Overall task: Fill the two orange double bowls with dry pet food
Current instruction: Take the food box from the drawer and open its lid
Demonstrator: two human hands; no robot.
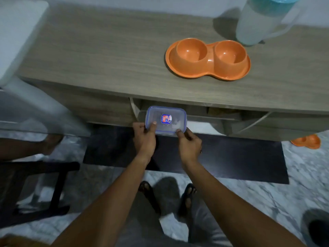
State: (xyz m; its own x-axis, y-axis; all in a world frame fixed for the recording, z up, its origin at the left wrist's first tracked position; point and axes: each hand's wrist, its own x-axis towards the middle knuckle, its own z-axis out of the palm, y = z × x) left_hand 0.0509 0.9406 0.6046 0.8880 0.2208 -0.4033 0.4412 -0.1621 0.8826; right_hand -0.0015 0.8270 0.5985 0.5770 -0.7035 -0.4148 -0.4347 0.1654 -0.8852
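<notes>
Holding a clear box (166, 120) with a blue rim in both hands, just in front of the worktop (106, 56) edge, over the open shelf below. Left hand (144, 138) clamped on the near left corner, thumb on top. Right hand (189, 145) pinching the near right corner. Sticker on the lid; contents hard to make out. Orange double bowl (208, 59) sitting empty on the worktop, well apart from the box, next to a frosted jug (258, 20) with a teal lid. Second orange bowl (306, 141) down on the floor, far right, partly cut off by the cabinet.
</notes>
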